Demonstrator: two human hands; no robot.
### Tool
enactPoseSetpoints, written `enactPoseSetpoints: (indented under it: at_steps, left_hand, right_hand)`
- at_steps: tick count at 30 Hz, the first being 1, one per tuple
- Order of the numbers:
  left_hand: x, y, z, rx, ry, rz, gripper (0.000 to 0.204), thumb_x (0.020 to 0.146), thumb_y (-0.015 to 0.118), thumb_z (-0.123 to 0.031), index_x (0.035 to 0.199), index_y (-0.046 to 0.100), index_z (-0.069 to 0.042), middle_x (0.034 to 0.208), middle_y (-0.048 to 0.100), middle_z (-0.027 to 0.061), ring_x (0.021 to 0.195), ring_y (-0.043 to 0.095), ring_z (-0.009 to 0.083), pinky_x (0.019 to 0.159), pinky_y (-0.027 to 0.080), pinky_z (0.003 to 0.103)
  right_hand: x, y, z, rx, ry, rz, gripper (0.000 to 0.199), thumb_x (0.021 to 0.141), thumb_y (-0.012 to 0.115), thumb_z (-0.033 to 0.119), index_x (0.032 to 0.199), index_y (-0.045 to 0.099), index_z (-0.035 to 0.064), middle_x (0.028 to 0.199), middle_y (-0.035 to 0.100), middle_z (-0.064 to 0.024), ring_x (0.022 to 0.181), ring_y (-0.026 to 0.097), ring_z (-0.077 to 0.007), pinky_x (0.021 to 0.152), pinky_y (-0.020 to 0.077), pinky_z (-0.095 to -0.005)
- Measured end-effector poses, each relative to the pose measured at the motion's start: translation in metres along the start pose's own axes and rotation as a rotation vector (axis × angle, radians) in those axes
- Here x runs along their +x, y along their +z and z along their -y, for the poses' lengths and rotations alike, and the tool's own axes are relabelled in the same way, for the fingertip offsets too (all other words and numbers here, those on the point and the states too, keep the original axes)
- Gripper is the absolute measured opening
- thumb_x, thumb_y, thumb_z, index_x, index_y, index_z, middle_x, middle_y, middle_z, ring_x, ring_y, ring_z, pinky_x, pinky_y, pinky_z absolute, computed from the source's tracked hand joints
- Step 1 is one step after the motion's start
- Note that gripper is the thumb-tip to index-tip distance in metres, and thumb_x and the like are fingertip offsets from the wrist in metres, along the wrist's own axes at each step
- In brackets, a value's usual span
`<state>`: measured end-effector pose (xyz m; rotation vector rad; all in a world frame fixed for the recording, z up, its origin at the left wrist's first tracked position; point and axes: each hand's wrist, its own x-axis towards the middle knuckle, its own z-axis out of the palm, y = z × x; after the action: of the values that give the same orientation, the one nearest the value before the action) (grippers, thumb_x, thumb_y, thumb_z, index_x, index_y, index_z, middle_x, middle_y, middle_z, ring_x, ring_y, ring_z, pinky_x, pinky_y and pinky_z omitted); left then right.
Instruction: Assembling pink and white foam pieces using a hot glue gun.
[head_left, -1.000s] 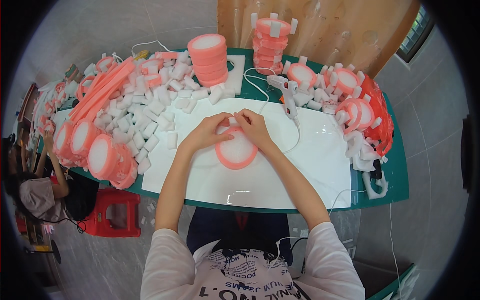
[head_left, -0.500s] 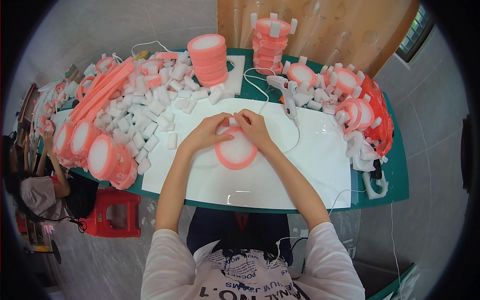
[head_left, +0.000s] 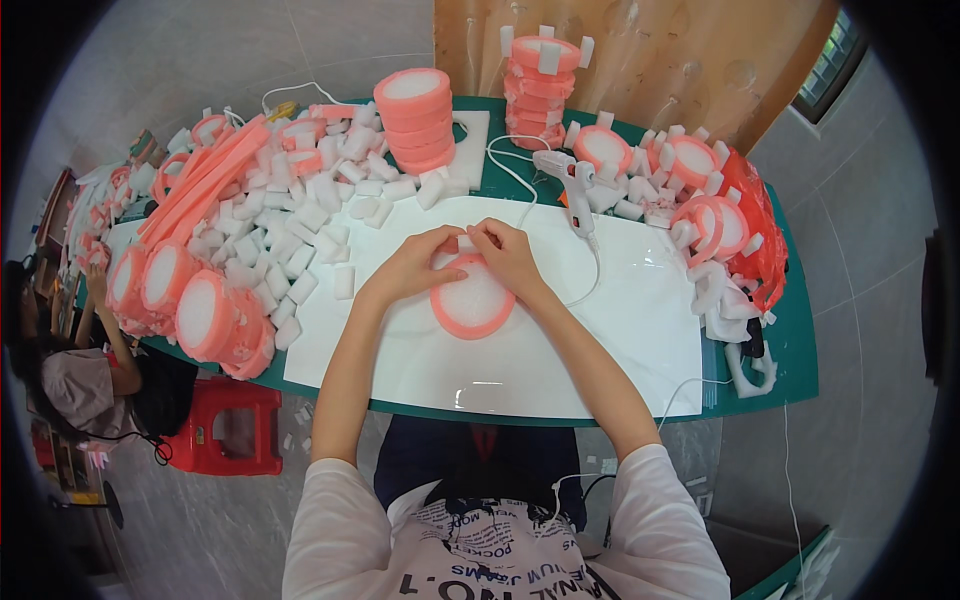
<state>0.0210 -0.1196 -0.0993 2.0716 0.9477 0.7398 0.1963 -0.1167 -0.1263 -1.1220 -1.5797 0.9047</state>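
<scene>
A round white foam disc with a pink foam rim [head_left: 472, 310] lies flat on the white sheet [head_left: 520, 375] in front of me. At its far edge a small white foam block [head_left: 466, 243] shows between my fingertips. My left hand [head_left: 425, 262] is closed on the block's left side, its thumb lying over the pink rim. From the other side my right hand [head_left: 505, 255] pinches the same block, fingers bent together. Most of the block is hidden by the fingers. To the right of my hands a white glue gun [head_left: 573, 190] rests with its cord trailing.
A heap of white foam blocks [head_left: 290, 235] and pink foam strips [head_left: 205, 185] covers the left. Stacked pink-rimmed discs [head_left: 415, 120] stand behind. Discs with blocks attached [head_left: 693, 160] and a red plastic bag [head_left: 755, 235] lie right. A co-worker [head_left: 80, 385] sits far left near a red stool [head_left: 225, 425].
My hands, the block and the disc stay in place. At the far left, the co-worker's head and arm have shifted slightly.
</scene>
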Motion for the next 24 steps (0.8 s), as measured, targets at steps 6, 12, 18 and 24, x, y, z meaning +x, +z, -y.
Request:
enactPoseSetpoints:
  at_steps: [6, 12, 18, 24]
  left_hand:
    - [-0.0001, 0.0, 0.0008, -0.002, -0.018, 0.0, 0.052, 0.067, 0.07, -0.014, 0.113, 0.049, -0.002, 0.096, 0.059, 0.0138, 0.09, 0.057, 0.0242, 0.081, 0.044, 0.031]
    - [0.0003, 0.0, 0.0012, 0.011, -0.01, 0.001, 0.052, 0.067, 0.07, -0.015, 0.113, 0.049, -0.002, 0.096, 0.059, 0.014, 0.091, 0.057, 0.0245, 0.081, 0.044, 0.032]
    - [0.0004, 0.0008, 0.0022, -0.003, -0.011, -0.003, 0.052, 0.067, 0.07, -0.015, 0.113, 0.049, -0.002, 0.096, 0.059, 0.0138, 0.09, 0.057, 0.0245, 0.081, 0.044, 0.032]
    - [0.0004, 0.0006, 0.0011, -0.003, -0.023, -0.002, 0.052, 0.067, 0.07, -0.015, 0.113, 0.049, -0.002, 0.096, 0.059, 0.0135, 0.09, 0.057, 0.0242, 0.081, 0.044, 0.031]
  right_hand:
    - [-0.0001, -0.0003, 0.0008, 0.017, 0.011, 0.006, 0.022, 0.082, 0.056, 0.018, 0.074, 0.056, -0.0015, 0.064, 0.057, -0.008, 0.056, 0.052, -0.0122, 0.054, 0.0416, -0.0249]
    - [0.0, -0.0005, 0.0008, 0.016, 0.006, 0.008, 0.022, 0.082, 0.056, 0.019, 0.074, 0.056, -0.0014, 0.064, 0.056, -0.0076, 0.056, 0.051, -0.0116, 0.054, 0.0413, -0.0245]
    - [-0.0006, -0.0003, 0.0006, 0.027, 0.008, 0.009, 0.022, 0.082, 0.056, 0.019, 0.074, 0.057, -0.0012, 0.064, 0.057, -0.0072, 0.056, 0.051, -0.0112, 0.054, 0.0411, -0.0243]
    - [-0.0007, -0.0006, 0.0012, 0.025, 0.008, 0.01, 0.022, 0.082, 0.056, 0.019, 0.074, 0.056, -0.0015, 0.064, 0.056, -0.0069, 0.056, 0.05, -0.011, 0.054, 0.0408, -0.0244]
